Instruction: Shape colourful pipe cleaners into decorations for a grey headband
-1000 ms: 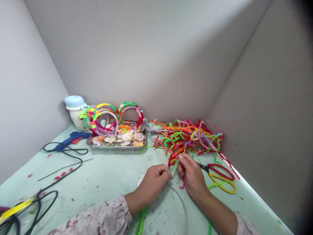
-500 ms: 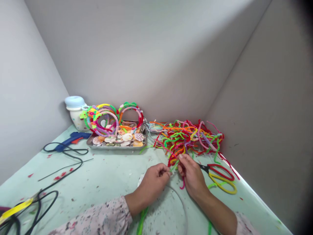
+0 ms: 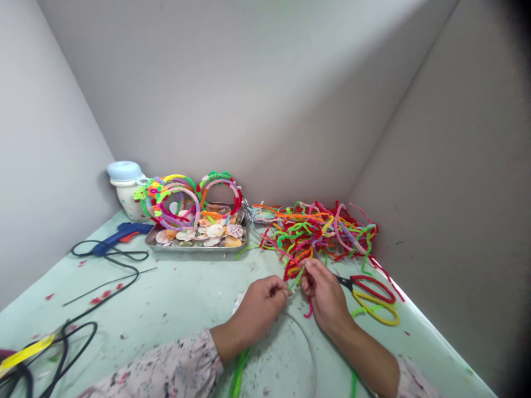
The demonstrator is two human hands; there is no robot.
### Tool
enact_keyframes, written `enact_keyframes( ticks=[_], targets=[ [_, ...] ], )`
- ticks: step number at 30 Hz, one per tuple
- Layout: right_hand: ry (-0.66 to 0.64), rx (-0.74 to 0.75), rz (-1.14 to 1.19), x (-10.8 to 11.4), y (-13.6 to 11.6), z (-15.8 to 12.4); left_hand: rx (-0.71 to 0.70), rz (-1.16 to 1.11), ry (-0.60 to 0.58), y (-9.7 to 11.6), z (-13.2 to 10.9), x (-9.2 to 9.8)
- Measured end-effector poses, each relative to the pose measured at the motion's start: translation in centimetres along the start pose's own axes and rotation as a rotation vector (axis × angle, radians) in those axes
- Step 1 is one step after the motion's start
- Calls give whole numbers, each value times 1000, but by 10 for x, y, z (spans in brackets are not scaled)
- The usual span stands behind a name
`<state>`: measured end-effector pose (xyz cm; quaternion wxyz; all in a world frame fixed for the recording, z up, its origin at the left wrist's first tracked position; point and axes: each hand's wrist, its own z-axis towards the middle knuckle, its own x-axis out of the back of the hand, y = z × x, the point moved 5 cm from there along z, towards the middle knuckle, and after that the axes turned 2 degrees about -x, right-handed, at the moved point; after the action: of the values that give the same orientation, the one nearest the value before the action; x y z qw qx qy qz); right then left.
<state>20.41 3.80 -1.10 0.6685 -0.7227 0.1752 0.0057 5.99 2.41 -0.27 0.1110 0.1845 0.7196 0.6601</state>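
A short stretch of light green pipe cleaner (image 3: 295, 282) runs between my two hands. My left hand (image 3: 265, 304) is closed at one end of it, and my right hand (image 3: 326, 293) pinches the other between thumb and fingers. Below my left hand a thin grey wire (image 3: 309, 345) curves down toward the bottom edge; whether the fingers also grip it is hidden. Just beyond the hands lies a tangled heap of coloured pipe cleaners (image 3: 317, 232). Scissors (image 3: 373, 301) with one red and one yellow handle rest beside my right hand. Bright green strands (image 3: 239, 373) show under my left wrist.
A metal tray (image 3: 197, 249) of seashells (image 3: 213, 231) stands at the back, with several colourful pipe-cleaner hoops (image 3: 178, 207) on it. Behind it on the left is a white jar (image 3: 129, 199) with a blue lid. A blue glue gun (image 3: 112, 241) and looping black cord (image 3: 130, 282) occupy the left.
The whole view has shifted very slightly. Both hands keep nearly the same pose, with a little more of the green pipe cleaner showing between them.
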Motion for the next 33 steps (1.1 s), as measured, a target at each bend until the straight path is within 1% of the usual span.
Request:
enact_keyframes(
  ticks=[5, 10, 22, 27, 33],
  targets=[
    [4, 15, 0, 0, -1, 0, -21, 15, 13, -2, 0, 1],
    [8, 9, 1, 0, 1, -1, -9, -5, 4, -4, 1, 0],
    [-4, -10, 20, 0, 0, 0, -22, -15, 3, -1, 0, 0],
    [-5, -10, 26, -1, 1, 0, 7, -25, 1, -1, -1, -1],
    [3, -6, 4, 0, 2, 0, -6, -35, 1, -1, 0, -1]
  ],
)
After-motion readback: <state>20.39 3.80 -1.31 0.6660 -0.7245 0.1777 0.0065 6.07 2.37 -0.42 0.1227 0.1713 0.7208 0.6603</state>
